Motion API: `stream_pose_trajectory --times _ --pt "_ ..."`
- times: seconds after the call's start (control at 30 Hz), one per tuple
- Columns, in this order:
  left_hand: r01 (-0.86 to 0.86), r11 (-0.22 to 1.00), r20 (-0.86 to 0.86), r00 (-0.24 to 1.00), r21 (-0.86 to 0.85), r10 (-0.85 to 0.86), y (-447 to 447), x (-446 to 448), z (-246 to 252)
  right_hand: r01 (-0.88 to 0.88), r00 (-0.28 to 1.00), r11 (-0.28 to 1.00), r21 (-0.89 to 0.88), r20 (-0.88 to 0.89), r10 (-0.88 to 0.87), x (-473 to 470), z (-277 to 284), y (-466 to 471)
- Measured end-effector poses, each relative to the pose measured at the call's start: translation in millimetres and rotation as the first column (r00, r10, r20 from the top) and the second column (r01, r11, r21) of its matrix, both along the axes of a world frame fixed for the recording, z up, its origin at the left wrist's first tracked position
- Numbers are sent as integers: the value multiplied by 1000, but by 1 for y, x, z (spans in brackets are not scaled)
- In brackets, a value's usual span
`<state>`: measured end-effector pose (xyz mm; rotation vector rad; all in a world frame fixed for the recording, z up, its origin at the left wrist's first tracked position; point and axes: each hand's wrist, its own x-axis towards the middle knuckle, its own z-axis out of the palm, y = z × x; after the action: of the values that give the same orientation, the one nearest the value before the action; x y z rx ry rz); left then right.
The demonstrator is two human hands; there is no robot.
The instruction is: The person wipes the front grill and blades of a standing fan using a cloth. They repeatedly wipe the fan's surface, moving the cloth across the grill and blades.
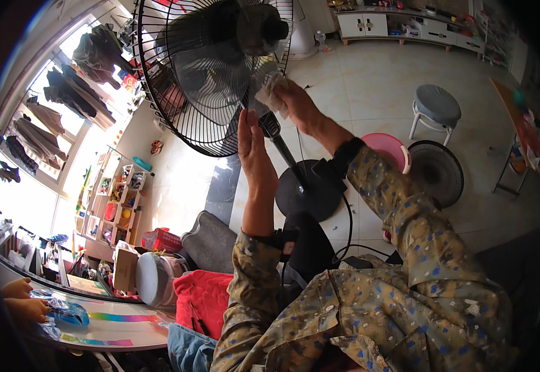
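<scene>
A black pedestal fan stands before me, its rear wire grille (pixel 179 125) around translucent blades (pixel 209 86) and a dark motor housing (pixel 223 28). My right hand (pixel 300 104) grips a crumpled whitish cloth (pixel 274 93) against a blade near the fan's middle. My left hand (pixel 253 153) is raised with its fingers extended close together, the tips at the edge of a blade; whether they press on it I cannot tell. Below the hands the fan's pole (pixel 288 156) runs down to its round black base (pixel 311 200).
A detached round fan grille (pixel 437 174) leans by a pink basin (pixel 386 146) at right, near a padded stool (pixel 437 104). A black cable (pixel 350 223) loops by the base. At lower left, a red cloth (pixel 205 293) bears a screwdriver; another person's hands (pixel 26 302) are over a white table (pixel 112 330).
</scene>
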<state>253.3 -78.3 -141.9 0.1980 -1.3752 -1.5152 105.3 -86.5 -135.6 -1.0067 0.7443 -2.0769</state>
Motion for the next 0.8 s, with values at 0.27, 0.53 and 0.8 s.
stream_pose_trajectory --times 0.27,0.53,0.8 --pt "3 1000 25 1000 22 -3 -2 1 4 110 991 951 288 -105 -83 18 -52 4" --pt "-8 1000 28 1000 26 8 -2 2 1 163 985 987 6 -67 -162 -31 3 18" --pt "2 998 -4 1000 55 -2 -2 0 2 212 959 976 39 -199 -201 -14 48 1"
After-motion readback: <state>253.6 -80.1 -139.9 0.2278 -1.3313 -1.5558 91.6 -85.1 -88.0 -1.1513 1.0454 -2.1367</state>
